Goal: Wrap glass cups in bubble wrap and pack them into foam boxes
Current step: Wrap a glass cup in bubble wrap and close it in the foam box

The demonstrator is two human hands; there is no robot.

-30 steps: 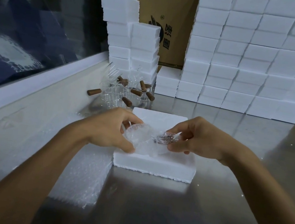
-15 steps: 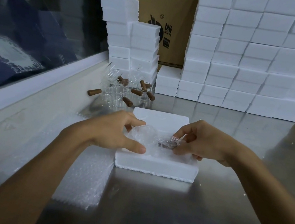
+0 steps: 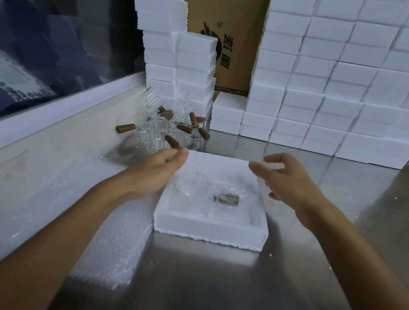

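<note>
An open white foam box lies on the steel table in front of me. Inside it rests a glass cup wrapped in bubble wrap, its brown wooden handle pointing right under the wrap. My left hand hovers at the box's left rim with loosely bent fingers, holding nothing. My right hand floats above the box's far right corner, fingers spread and empty. Several bare glass cups with brown handles stand clustered beyond the box to the left.
A stack of bubble wrap sheets lies left of the box. Walls of stacked white foam boxes fill the back, with a cardboard carton between them. A window ledge borders the left side.
Both hands let go of the wrapped cup, which now lies in the foam box, and lifted away toward the box's far corners.
</note>
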